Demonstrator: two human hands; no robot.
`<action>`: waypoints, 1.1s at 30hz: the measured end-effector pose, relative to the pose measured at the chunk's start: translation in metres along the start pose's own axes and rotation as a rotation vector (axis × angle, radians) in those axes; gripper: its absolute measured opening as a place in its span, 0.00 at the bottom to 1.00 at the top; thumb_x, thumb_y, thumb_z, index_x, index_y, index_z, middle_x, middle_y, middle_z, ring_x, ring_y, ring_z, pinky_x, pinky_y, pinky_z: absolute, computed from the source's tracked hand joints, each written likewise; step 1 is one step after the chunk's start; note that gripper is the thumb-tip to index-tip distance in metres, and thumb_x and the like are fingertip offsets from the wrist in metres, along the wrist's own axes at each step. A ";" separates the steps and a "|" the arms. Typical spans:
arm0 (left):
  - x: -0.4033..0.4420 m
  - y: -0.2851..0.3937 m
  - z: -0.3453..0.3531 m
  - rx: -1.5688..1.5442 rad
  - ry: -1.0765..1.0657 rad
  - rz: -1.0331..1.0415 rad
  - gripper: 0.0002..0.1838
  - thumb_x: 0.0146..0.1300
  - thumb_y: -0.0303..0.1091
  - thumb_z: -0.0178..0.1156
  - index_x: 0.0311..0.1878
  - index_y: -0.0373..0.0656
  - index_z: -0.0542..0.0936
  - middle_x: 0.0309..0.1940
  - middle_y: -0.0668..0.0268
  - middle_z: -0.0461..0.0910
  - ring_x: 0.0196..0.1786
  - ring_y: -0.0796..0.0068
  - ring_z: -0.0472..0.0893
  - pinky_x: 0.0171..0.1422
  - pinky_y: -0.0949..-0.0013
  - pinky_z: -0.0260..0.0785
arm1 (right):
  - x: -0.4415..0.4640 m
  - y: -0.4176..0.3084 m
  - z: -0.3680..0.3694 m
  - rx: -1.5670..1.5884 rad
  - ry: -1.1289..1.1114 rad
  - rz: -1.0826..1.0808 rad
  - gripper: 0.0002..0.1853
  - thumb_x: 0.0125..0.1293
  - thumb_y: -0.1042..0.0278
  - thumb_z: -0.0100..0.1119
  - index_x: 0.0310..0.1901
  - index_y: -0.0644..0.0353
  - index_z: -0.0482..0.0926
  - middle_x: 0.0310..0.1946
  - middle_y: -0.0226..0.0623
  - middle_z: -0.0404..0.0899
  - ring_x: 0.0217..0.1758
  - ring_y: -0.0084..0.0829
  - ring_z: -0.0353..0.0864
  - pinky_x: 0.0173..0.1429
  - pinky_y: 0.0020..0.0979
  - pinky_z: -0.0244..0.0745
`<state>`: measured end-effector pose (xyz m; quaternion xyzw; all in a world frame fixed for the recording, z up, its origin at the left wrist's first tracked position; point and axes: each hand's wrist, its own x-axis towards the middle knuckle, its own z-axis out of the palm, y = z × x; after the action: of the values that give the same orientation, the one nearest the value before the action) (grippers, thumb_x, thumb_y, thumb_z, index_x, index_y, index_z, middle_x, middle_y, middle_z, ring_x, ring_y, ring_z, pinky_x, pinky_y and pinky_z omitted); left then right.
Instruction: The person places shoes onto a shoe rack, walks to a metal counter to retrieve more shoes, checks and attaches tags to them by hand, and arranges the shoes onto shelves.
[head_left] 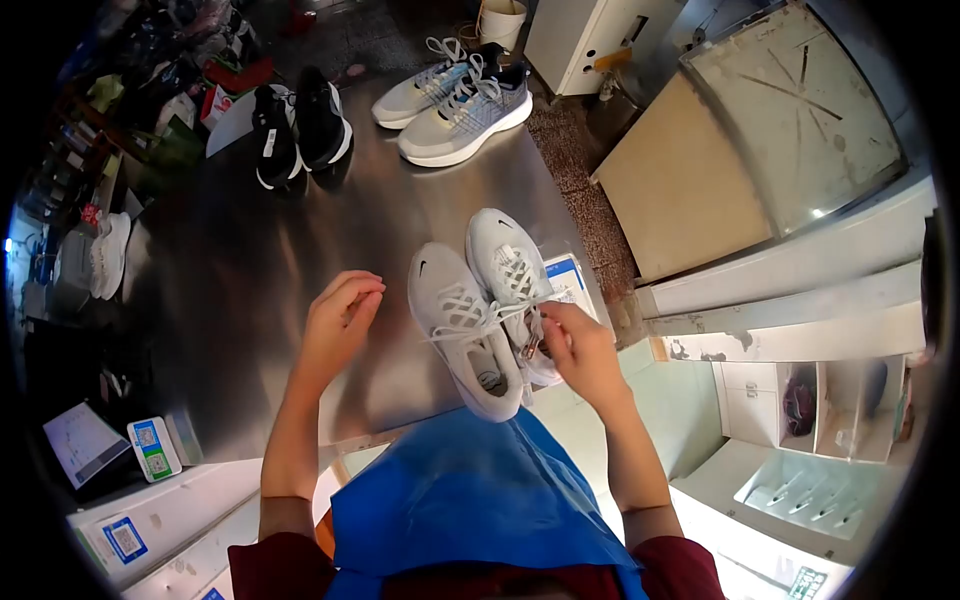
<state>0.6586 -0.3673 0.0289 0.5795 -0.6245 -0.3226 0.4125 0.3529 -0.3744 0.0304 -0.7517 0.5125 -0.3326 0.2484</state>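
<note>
A pair of pale grey sneakers lies on the metal table in front of me, toes pointing away: the left sneaker point(466, 330) and the right sneaker point(508, 262). Their white shoelaces point(492, 318) run across both tongues. My right hand point(588, 350) is at the right sneaker's collar, its fingers bent and closed around a lace end there; the fingertips partly cover the spot. To the left of the pair, my left hand point(342, 318) hovers over the table with loosely curled fingers, apart from the shoes and holding nothing.
Black sneakers point(322, 125) and grey-blue sneakers point(465, 115) stand at the far side of the metal table point(240, 310). A blue-and-white card point(568, 280) lies beside the right sneaker. A blue apron point(470, 500) covers my front. Tan cabinet point(690, 180) to the right.
</note>
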 end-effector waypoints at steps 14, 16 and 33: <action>0.077 0.016 0.114 0.125 -0.152 0.014 0.07 0.60 0.29 0.59 0.39 0.38 0.79 0.34 0.57 0.78 0.36 0.60 0.79 0.39 0.65 0.71 | -0.010 0.013 0.027 -0.135 -0.259 -0.278 0.09 0.56 0.70 0.62 0.37 0.59 0.72 0.31 0.38 0.71 0.36 0.41 0.74 0.38 0.38 0.73; 0.087 0.008 0.130 0.142 -0.168 -0.004 0.07 0.59 0.31 0.59 0.38 0.38 0.78 0.34 0.57 0.78 0.37 0.57 0.79 0.41 0.62 0.71 | -0.011 0.018 0.029 -0.062 -0.263 -0.233 0.08 0.57 0.70 0.62 0.35 0.59 0.73 0.32 0.38 0.71 0.35 0.40 0.74 0.38 0.36 0.73; 0.080 0.013 0.147 0.233 -0.120 -0.174 0.09 0.56 0.33 0.62 0.36 0.38 0.77 0.37 0.57 0.76 0.41 0.54 0.77 0.44 0.59 0.69 | -0.002 0.032 0.026 0.005 -0.254 -0.323 0.07 0.55 0.71 0.64 0.33 0.58 0.77 0.31 0.34 0.72 0.33 0.36 0.74 0.36 0.32 0.72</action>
<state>0.5235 -0.4562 -0.0149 0.6550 -0.6288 -0.3165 0.2746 0.3526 -0.3825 -0.0104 -0.8595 0.3488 -0.2719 0.2563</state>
